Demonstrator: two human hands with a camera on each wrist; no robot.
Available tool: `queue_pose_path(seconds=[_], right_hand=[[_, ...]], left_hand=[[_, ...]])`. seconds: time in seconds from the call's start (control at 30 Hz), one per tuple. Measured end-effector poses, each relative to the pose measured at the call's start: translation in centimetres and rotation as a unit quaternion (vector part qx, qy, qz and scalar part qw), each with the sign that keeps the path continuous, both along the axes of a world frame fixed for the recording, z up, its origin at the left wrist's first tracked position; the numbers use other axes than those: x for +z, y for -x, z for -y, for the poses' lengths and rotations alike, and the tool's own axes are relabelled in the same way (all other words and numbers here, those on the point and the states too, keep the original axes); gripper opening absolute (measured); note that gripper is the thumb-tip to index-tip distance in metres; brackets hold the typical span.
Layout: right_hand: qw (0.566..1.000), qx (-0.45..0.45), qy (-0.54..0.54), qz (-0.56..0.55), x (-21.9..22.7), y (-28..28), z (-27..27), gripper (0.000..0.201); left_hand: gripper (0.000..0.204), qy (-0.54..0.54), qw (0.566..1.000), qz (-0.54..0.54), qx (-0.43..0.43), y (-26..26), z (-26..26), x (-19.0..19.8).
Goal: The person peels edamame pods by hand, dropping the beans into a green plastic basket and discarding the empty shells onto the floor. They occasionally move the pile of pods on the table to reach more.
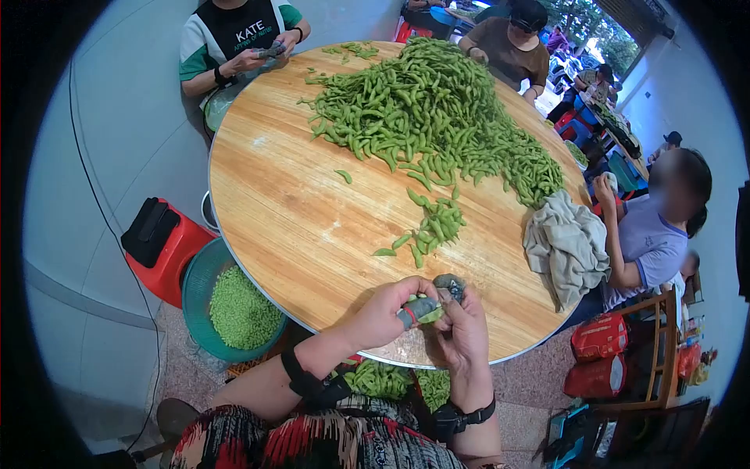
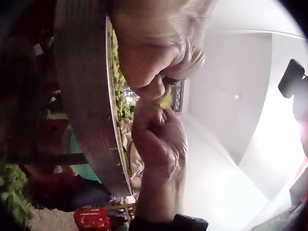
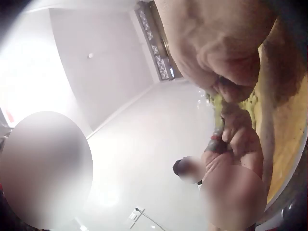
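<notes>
Both hands meet over the near edge of the round wooden table. My left hand (image 1: 379, 316) grips a green soybean pod (image 1: 428, 313); a dark wrap with a red band covers one of its fingers. From the other side my right hand (image 1: 467, 332) pinches the same pod, and it too has a dark wrap on a fingertip. In the left wrist view a yellow-green bit of the pod (image 2: 166, 102) shows between the two hands' fingertips. The curled fingers hide most of it. A small loose group of pods (image 1: 439, 223) lies just beyond the hands.
A large heap of soybean pods (image 1: 422, 102) covers the far part of the table (image 1: 273, 195). A grey cloth (image 1: 566, 246) lies at its right edge. Below left stands a teal basket (image 1: 197, 313) of shelled beans, beside a red stool (image 1: 176, 266). Other people sit around the table.
</notes>
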State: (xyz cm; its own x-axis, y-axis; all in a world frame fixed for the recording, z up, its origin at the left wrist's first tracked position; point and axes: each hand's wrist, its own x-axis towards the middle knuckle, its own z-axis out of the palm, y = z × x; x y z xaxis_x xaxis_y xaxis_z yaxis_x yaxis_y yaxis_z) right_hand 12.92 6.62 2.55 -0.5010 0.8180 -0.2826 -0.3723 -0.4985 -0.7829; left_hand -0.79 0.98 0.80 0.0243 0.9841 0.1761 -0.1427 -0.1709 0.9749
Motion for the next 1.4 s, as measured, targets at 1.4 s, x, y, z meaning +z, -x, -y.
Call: queue_pose_path(seconds=[1.4], right_hand=[[0.967,0.227,0.052,0.099,2.7,0.6,-2.1,0.014]], left_hand=[[0.031,0.159,0.919,0.360,-0.002,1.9,0.5,0.1]])
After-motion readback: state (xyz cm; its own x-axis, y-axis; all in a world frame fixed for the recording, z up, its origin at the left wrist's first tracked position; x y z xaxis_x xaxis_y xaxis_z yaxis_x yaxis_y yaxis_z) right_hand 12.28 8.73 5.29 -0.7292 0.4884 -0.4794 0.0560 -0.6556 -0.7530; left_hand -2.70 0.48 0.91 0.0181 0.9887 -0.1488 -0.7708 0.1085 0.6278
